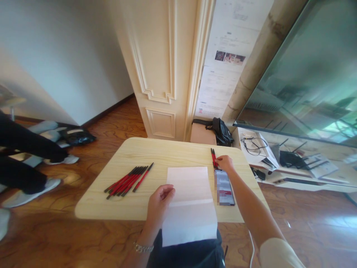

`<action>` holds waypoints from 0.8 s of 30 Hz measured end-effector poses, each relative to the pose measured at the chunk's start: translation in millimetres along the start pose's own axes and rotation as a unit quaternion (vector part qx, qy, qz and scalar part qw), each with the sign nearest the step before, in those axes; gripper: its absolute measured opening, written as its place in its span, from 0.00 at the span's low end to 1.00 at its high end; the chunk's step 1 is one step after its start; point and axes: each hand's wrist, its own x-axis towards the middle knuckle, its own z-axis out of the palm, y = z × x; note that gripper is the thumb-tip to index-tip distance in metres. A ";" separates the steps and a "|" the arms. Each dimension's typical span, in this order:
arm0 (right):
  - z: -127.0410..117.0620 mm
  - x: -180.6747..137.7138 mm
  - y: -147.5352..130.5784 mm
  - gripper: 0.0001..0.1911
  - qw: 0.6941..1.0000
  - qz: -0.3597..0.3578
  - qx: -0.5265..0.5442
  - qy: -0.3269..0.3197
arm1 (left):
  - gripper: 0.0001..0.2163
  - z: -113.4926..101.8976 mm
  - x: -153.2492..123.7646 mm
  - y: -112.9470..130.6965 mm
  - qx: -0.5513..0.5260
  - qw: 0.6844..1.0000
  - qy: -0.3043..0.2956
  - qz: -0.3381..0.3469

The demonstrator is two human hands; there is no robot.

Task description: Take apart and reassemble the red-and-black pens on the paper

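The right hand [224,163] is stretched forward to the far right part of the counter [156,152], and its fingertips are gathered on the near ends of a pair of pens [213,154], red and black; they appear to be clamped on them, although the contact itself is small in the view. The long axis of this pair runs away from the person, almost straight, with the far ends leaning a little to the left, so the pens lie in front of the fingers and not beside them. The left hand [159,199] is kept nearer to the body, loosely curled, with its fingertips on the left edge of a white sheet of paper [192,212] close to the fold line; whether the edge is pinched or only pressed cannot be told. The two hands are well apart, and the sheet lies between them, its near part hanging over the edge of the counter. Just right of the sheet and just behind the right hand toward the person, a phone [224,188] is laid flat. A bundle of pens [126,182] of the same kind is placed left of the sheet, diagonal from near-left to far-right, nearer to the left hand. The legs of another person [25,149] are seen at the far left, above the wooden floor [306,223].
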 end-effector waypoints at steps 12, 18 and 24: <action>-1.9 -1.1 3.3 0.17 1.000 -0.025 -0.003 0.009 | 0.11 -81.8 40.3 5.6 0.461 0.872 0.094 0.135; -3.1 -31.3 -16.1 0.21 0.982 -0.024 0.142 0.118 | 0.11 -94.1 49.6 8.0 0.560 0.816 0.113 0.088; 7.0 -97.5 -53.8 0.23 0.958 -0.087 0.257 0.089 | 0.13 -94.4 53.5 4.3 0.567 0.815 0.109 0.057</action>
